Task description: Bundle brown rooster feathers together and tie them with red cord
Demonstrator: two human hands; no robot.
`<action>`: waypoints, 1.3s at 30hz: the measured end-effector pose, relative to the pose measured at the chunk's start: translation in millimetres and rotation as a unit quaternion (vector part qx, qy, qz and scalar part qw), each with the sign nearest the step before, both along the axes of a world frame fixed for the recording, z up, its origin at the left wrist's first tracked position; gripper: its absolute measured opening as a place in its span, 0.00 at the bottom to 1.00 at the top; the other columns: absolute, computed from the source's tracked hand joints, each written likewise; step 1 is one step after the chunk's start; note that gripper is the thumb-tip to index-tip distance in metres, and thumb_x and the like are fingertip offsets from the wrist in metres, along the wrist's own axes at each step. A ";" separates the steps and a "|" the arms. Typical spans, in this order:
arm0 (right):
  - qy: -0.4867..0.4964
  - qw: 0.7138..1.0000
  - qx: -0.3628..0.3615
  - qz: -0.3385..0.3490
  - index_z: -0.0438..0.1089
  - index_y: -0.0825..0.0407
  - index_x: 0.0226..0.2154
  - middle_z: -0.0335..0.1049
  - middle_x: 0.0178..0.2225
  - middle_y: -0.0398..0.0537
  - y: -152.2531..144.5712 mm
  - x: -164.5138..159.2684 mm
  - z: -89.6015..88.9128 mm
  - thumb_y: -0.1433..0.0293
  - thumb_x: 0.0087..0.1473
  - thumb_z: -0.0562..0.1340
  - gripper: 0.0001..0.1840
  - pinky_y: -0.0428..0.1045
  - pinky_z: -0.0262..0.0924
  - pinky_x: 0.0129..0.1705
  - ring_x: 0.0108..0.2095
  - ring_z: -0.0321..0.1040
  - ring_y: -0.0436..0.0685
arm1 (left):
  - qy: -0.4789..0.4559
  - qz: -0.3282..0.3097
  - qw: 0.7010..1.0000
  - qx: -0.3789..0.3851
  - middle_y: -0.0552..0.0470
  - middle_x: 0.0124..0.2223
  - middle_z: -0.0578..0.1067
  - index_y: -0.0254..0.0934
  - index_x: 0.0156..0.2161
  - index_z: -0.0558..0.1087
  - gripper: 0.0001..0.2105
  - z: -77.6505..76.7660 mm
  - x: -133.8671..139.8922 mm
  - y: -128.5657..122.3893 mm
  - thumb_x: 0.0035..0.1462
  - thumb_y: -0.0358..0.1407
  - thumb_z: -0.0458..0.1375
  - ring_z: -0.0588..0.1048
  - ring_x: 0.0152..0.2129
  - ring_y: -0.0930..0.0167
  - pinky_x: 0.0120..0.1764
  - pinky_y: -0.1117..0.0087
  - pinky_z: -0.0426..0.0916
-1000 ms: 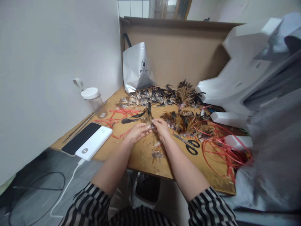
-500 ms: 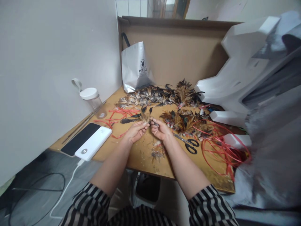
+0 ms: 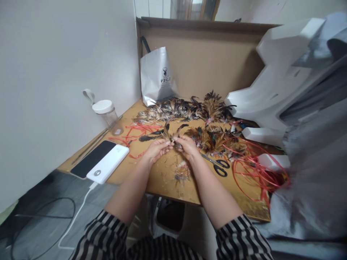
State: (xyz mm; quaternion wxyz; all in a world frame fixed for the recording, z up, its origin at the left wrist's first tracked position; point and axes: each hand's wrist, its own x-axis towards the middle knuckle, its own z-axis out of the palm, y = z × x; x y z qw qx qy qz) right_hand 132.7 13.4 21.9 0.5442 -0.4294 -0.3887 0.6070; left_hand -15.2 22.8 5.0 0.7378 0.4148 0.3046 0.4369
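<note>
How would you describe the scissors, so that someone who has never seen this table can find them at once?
On the wooden table, find the right hand, then look to its right, near the brown feathers. The scissors lie there, left of the red strips. Black-looped, with metal blades, they differ plainly from these neighbours.

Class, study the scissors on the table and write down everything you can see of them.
The scissors have two black handle loops, plastic-looking, and narrow, grey, metallic-looking blades. They lie flat on the wooden table, loops toward the near right, blades angling away to the left, toward the right hand. Neither hand grips them. Brown feathers lie just beyond; red strips tangle to their right. Whether the blades are fully closed is too small to tell.
</note>
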 end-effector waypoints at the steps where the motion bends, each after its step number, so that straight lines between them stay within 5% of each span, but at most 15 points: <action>1: -0.021 1.000 0.004 -0.014 0.64 0.55 0.21 0.60 0.14 0.37 0.6 0.5 -0.7 0.62 0.31 0.67 0.16 0.40 0.37 0.14 0.13 0.47 0.41 | 0.015 0.005 1.000 0.001 0.44 0.33 0.76 0.28 0.31 0.72 0.08 0.3 0.1 -0.3 0.43 0.31 0.62 0.73 0.23 0.78 0.25 0.81 0.65; 16: -0.111 0.991 0.058 -0.036 0.68 0.56 0.20 0.63 0.15 0.39 1.9 -4.0 -6.5 0.62 0.31 0.66 0.14 0.41 0.46 0.18 0.15 0.53 0.43 | 0.103 0.019 0.994 0.043 0.45 0.29 0.76 0.29 0.28 0.71 0.11 -3.7 5.5 -1.6 0.40 0.36 0.63 0.72 0.21 0.77 0.23 0.79 0.63; 26: -0.036 0.991 0.045 -0.125 0.67 0.55 0.26 0.57 0.14 0.35 6.8 -1.1 -6.9 0.60 0.33 0.65 0.17 0.40 0.41 0.13 0.12 0.47 0.42 | 0.101 0.040 0.994 0.029 0.46 0.28 0.75 0.29 0.27 0.71 0.10 -1.4 5.4 -2.7 0.40 0.35 0.63 0.71 0.20 0.78 0.22 0.80 0.63; 39: -0.075 0.982 0.110 -0.134 0.67 0.54 0.26 0.62 0.19 0.39 1.4 -6.9 -1.1 0.62 0.35 0.64 0.14 0.41 0.49 0.17 0.16 0.53 0.44 | -0.020 -0.086 0.994 -0.072 0.42 0.36 0.76 0.28 0.32 0.71 0.04 -3.2 1.2 -2.9 0.47 0.27 0.58 0.73 0.24 0.78 0.21 0.84 0.63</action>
